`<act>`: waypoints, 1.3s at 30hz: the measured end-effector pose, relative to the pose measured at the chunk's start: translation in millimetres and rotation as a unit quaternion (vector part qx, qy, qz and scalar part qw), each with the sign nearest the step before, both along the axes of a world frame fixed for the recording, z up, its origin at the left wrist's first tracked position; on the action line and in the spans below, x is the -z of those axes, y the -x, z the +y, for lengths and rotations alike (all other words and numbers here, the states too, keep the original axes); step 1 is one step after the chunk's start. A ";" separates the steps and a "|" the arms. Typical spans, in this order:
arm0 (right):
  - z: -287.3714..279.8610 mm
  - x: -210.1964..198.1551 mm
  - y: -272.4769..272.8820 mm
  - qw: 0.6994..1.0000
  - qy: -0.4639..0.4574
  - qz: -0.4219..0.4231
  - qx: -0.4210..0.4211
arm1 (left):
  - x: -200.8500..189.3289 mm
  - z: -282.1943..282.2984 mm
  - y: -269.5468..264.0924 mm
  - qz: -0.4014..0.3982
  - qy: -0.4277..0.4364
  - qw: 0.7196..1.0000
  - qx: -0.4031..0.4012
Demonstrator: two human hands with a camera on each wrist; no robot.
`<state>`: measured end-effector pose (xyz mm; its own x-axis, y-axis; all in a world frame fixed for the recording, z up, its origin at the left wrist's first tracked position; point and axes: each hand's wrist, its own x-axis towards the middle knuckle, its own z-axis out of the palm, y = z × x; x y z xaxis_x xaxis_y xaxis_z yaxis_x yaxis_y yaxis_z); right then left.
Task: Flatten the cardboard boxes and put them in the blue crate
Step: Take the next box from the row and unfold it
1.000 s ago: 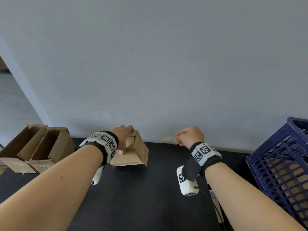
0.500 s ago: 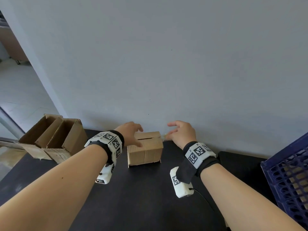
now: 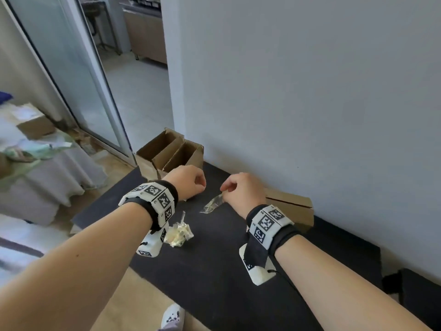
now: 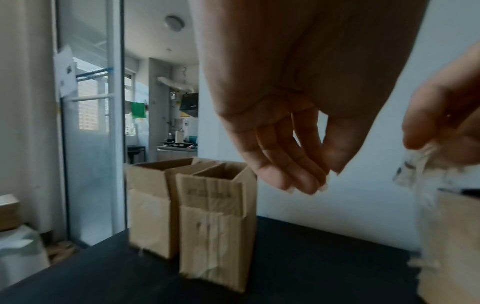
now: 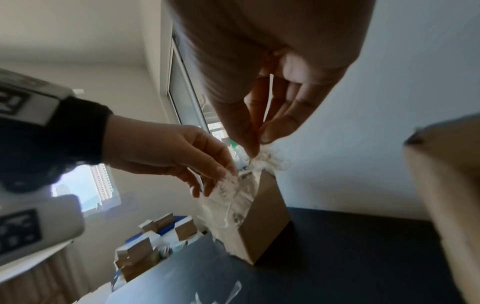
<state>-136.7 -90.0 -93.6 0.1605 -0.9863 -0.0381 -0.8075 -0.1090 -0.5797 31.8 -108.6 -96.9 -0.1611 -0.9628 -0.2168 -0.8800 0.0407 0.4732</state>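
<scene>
Right hand [image 3: 243,190] pinches the peeled tape [image 3: 212,204]; left hand [image 3: 187,185] hangs loosely curled, empty. Best dropped beside the tape wad [image 3: 179,235] (sticky stuff), near the closed box [image 3: 290,209].

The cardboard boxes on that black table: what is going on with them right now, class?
A person is stripping packing tape. The right hand pinches a peeled strip of clear tape, with the left hand beside it, holding nothing. A closed box sits unflattened behind the right wrist, two open boxes stand at the table's far-left corner, and a wad of used tape lies below the left wrist.
</scene>
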 end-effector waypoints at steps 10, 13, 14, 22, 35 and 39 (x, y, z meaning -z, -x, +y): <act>-7.2 55.9 -81.9 0.986 -0.115 0.097 -0.079 | 56.9 19.0 -66.6 0.060 -0.288 0.954 -0.060; -6.6 74.1 -102.5 0.976 -0.158 0.121 -0.092 | 78.2 22.4 -76.3 0.078 -0.326 0.939 -0.076; -6.4 80.2 -107.3 0.972 -0.176 0.127 -0.093 | 84.5 22.8 -79.3 0.085 -0.329 0.937 -0.081; -12.7 112.3 -112.3 0.947 -0.269 0.138 -0.108 | 111.8 17.6 -89.9 0.122 -0.330 0.932 -0.084; -28.7 82.3 -85.6 0.967 -0.229 0.071 -0.091 | 77.9 5.6 -72.9 -0.031 -0.308 0.950 -0.030; -36.3 56.9 -63.2 0.984 -0.174 -0.012 -0.043 | 57.8 -3.1 -55.2 -0.019 -0.278 0.960 -0.015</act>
<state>-73.5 -126.4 -150.5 0.2469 -0.8972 -0.3662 -0.7899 0.0326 -0.6124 87.0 -111.8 -154.6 -0.1165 -0.7007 -0.7039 -0.8937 -0.2352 0.3820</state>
